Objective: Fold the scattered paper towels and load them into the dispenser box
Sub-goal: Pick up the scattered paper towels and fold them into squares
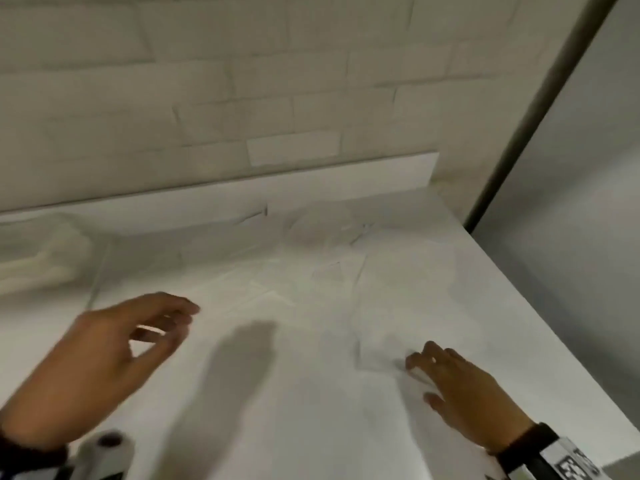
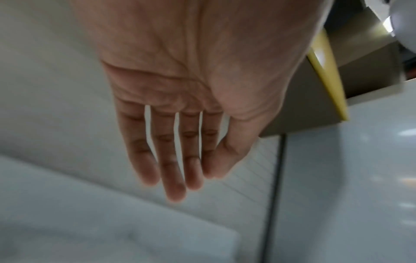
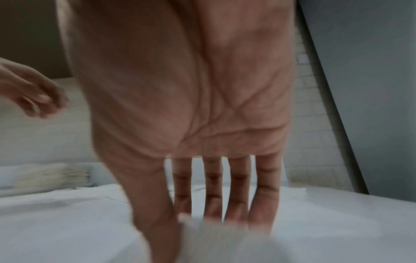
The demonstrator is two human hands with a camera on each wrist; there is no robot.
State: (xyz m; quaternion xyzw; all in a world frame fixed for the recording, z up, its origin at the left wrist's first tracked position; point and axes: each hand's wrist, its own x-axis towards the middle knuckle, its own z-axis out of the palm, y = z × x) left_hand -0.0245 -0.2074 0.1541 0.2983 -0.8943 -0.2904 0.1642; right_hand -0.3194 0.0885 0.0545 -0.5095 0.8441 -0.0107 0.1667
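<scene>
White brick wall (image 1: pixel 207 81) is filling the upper frame, above a white bench (image 1: pixel 277 410) running across the lower half. Loose towels (image 1: pixel 346 258) are lying crumpled at centre right, and a box (image 1: pixel 38 258) is sitting at the left edge. Left hand (image 1: pixel 114 355) is hovering, released, holding nothing. Right hand (image 1: pixel 464 393) is pressing a towel (image 1: pixel 381 351) with straight fingers (image 3: pixel 265 195) at lower right.

Hands: two, left hand (image 1: pixel 114 344) and right hand (image 1: pixel 460 393). Tabletop (image 1: pixel 277 410): one. Loose paper towels (image 1: pixel 346 258): several, overlapping, exact count indeterminate due to blur. Stack of folded towels (image 1: pixel 38 258): one.
</scene>
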